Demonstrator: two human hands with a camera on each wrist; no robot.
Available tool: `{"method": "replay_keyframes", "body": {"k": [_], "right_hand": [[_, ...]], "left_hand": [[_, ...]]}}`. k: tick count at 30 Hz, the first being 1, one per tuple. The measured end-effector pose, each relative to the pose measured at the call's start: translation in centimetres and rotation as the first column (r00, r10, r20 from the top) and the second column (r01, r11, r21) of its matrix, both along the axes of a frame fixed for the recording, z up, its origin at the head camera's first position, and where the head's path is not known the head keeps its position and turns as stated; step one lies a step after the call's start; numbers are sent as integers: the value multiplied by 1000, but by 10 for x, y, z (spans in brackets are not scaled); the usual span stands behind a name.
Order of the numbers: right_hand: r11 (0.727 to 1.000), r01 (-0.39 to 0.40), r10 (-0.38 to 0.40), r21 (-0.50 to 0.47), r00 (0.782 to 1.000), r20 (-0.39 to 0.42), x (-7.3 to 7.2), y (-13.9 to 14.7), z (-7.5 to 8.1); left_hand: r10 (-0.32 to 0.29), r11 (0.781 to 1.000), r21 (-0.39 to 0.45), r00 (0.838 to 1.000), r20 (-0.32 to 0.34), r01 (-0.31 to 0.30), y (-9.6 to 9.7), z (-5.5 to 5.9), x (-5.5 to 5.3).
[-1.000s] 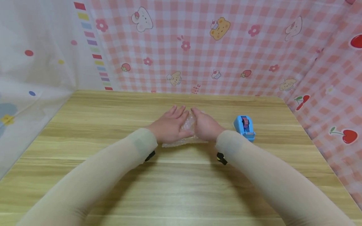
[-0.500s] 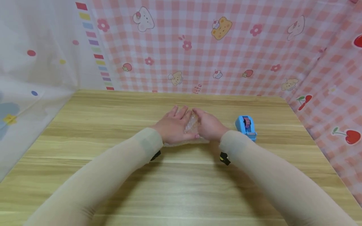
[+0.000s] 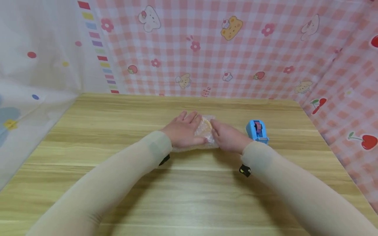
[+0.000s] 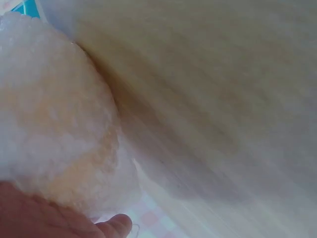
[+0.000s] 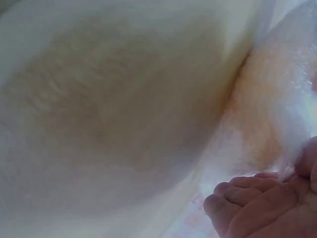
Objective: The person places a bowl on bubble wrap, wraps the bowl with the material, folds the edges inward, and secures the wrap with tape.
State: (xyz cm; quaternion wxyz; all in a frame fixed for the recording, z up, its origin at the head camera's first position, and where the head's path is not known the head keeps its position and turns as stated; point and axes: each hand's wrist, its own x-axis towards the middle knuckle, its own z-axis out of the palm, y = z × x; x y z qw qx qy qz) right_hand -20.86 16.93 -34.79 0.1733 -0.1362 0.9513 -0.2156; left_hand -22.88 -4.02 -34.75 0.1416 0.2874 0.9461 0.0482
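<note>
A bundle of clear bubble wrap [image 3: 204, 131] lies on the wooden table between both hands, something round and yellowish-orange showing faintly through it. My left hand [image 3: 183, 133] rests on its left side, fingers straight and slightly spread, thumb toward the near edge. At the right edge, my right hand [image 3: 231, 137] pinches the wrap between thumb and bent fingers. In the left wrist view the wrapped bundle [image 4: 54, 109] bulges up beside the hand. The right wrist view has a gathered edge of the wrap [image 5: 262, 114] running in between thumb and fingers. Its left part is hidden beneath my left hand.
A blue tape dispenser [image 3: 257, 131] with a pinkish roll stands right of the right hand, close to that sleeve. Patterned cloth [image 3: 203, 49] hangs behind the table [image 3: 189, 196] and along both its sides.
My right hand has shifted right, away from the left hand, and more of the bubble wrap and the yellowish thing inside shows. The left hand moved slightly right and stays on top.
</note>
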Motion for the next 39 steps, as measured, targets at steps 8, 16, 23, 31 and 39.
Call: {"method": "replay_keyframes", "body": {"k": [8,16,23,31,39], "right_hand": [[1000,-2,1,23,1000,4,-1,-2,-1],[998,21,-22,60,1000,19,-2,-4,-2],[996,27,-28,91,999,15,-3,-3,-4],[993,1,1,116,1000,-15,-1,-3,-3],[994,-11,16,110,999,-39,0,-3,-2]], "left_hand": [[-4,1000,-11,999,-37,3,3,0,-2],[-17,999,-36,998,-62,15,5,-3,-3],[-29,999,-41,998,-52,27,7,-5,-3],[-15,999,-50,999,-37,13,8,-4,-2],[-7,998,-55,999,-32,5,8,-2,0]]}}
